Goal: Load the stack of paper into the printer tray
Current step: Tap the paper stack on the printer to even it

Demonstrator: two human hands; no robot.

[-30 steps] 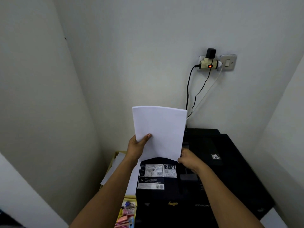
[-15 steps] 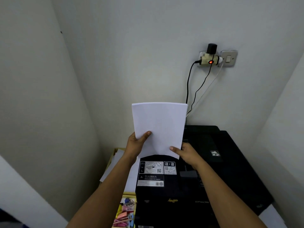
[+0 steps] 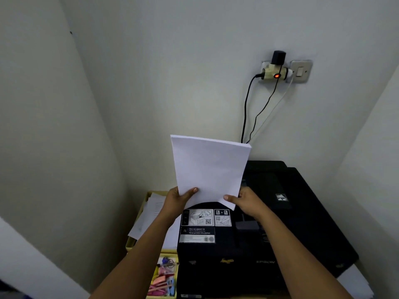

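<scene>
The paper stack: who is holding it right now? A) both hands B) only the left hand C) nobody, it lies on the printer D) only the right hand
A: the left hand grips the lower left corner of the paper stack and the right hand grips the lower right corner, above the printer.

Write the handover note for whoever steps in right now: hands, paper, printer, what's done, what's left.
Left hand: grips the lower left edge of the paper stack, thumb on its front.
Right hand: pinches the stack's lower right corner.
Stack: held upright and slightly tilted above the black Epson printer, behind its raised flap bearing the instruction labels.
Done: stack picked up and brought over the printer's rear.
Left: lower it into the rear feed, seat it and let go. The slot itself is hidden behind the flap and paper.
</scene>
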